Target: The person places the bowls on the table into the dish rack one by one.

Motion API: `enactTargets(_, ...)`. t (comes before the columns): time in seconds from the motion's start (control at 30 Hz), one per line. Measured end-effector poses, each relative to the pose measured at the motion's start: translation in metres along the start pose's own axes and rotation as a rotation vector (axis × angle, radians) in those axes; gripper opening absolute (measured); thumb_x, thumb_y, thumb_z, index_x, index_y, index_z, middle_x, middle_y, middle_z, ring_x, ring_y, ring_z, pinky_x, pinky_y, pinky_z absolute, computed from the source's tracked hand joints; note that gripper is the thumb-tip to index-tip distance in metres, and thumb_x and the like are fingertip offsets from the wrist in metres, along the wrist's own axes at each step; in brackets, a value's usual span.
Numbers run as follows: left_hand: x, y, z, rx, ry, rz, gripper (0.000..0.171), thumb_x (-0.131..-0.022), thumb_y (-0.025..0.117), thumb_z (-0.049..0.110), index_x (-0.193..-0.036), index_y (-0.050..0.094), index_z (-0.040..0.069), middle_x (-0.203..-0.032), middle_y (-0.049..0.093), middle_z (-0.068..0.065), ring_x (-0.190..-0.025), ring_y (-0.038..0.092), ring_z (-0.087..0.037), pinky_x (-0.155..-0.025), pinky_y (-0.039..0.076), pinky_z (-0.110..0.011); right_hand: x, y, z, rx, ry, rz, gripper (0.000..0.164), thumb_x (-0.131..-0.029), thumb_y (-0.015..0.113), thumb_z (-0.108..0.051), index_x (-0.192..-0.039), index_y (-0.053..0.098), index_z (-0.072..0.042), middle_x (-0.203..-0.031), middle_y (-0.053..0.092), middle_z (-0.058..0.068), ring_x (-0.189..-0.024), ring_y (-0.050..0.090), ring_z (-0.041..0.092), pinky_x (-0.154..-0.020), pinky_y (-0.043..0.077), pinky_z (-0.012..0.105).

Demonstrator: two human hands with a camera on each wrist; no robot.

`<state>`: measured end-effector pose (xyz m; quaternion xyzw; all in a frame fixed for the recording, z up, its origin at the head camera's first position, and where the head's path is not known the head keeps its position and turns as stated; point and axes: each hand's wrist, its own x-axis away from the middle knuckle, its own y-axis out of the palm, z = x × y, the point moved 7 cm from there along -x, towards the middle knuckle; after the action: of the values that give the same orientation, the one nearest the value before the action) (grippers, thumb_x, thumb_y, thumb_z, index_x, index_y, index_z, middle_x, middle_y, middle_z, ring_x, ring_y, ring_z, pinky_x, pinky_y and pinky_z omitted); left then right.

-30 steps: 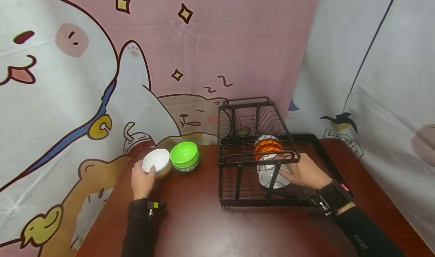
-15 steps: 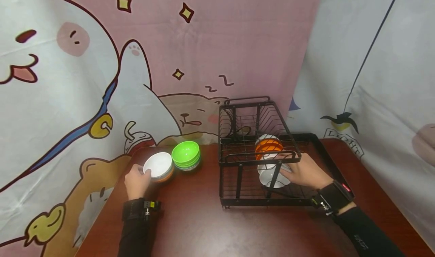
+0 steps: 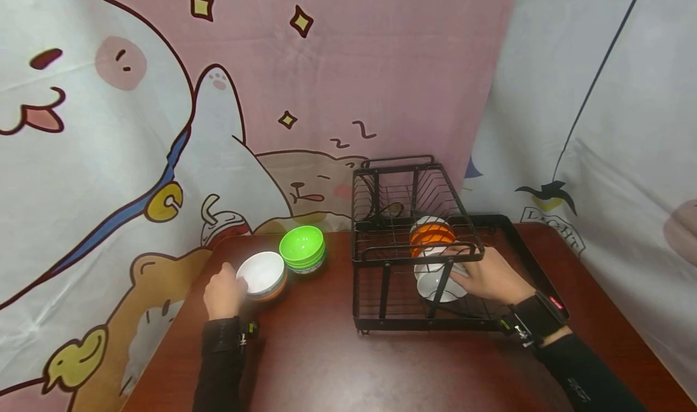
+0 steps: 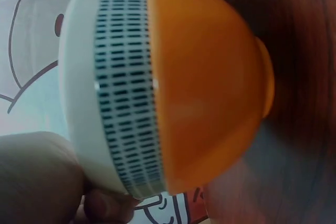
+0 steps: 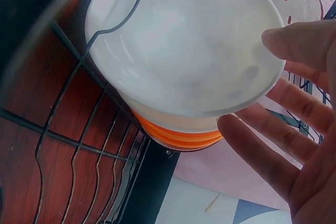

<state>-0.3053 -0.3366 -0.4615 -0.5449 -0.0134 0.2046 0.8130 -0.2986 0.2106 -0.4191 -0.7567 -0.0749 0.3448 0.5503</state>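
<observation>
My left hand (image 3: 223, 292) is at the left side of a small stack of bowls, pinching the rim of the white bowl (image 3: 261, 273) on top. In the left wrist view, a bowl with a dark dashed band (image 4: 128, 87) and an orange bowl (image 4: 210, 87) sit nested beneath it. Beside that stack stand nested green bowls (image 3: 302, 245) with a patterned one below. My right hand (image 3: 492, 273) reaches into the rack and holds a white bowl (image 5: 184, 45) by its rim, thumb inside and fingers outside. Orange bowls (image 5: 178, 136) stand behind it.
The black two-tier dish rack (image 3: 422, 324) stands at the right of the brown table (image 3: 310, 363), a black tray (image 3: 506, 233) under it. Its wires partly cover the bowls inside. A patterned cloth (image 3: 408, 67) hangs behind the table.
The left stack of bowls has come slightly nearer to me and to the right. My left hand stays at its rim, its thumb blurred now. The right hand hardly moves.
</observation>
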Motion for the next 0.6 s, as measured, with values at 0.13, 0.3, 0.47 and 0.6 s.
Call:
enactTargets(0.13,0.0013,-0.0003,0.0038,0.028,0.009,-0.017,0.034,-0.099,0.048,0.010,-0.119,0.051,-0.017,-0.105,0.062,-0.045,-0.092,0.064,-0.060,-0.080,0.051,-0.068,0.0004,-0.0010,-0.0007,-0.006,0.001,0.005,0.036,-0.084,0.082,-0.016,-0.117,0.075,-0.005,-0.107,0.077,0.012,-0.090,0.075,0.030,-0.072,0.060,0.046)
enactTargets(0.3,0.0026,0.0004,0.0068,0.048,0.043,-0.006,0.031,-0.098,0.047,0.006,-0.118,0.053,-0.017,-0.104,0.063,-0.044,-0.092,0.065,-0.059,-0.081,0.052,-0.067,0.0020,-0.0006,-0.0014,-0.010,0.003,0.021,0.034,-0.083,0.081,-0.014,-0.115,0.075,-0.005,-0.106,0.077,0.010,-0.088,0.075,0.027,-0.071,0.060,0.044)
enactTargets(0.47,0.0037,-0.0014,0.0061,0.059,0.059,0.007,0.030,-0.098,0.047,0.005,-0.116,0.055,-0.017,-0.103,0.064,-0.043,-0.093,0.065,-0.059,-0.081,0.052,-0.067,0.0019,0.0006,-0.0052,0.014,-0.024,0.059,0.031,-0.081,0.083,-0.011,-0.111,0.075,-0.007,-0.102,0.076,0.008,-0.084,0.074,0.023,-0.067,0.059,0.040)
enactTargets(0.6,0.0027,-0.0023,0.0059,0.061,0.057,-0.007,0.031,-0.100,0.045,0.006,-0.120,0.053,-0.017,-0.107,0.063,-0.043,-0.096,0.064,-0.059,-0.084,0.052,-0.068,0.0022,0.0002,-0.0036,0.036,-0.049,0.094,0.029,-0.081,0.084,-0.013,-0.109,0.075,-0.010,-0.097,0.076,0.005,-0.078,0.072,0.019,-0.063,0.057,0.037)
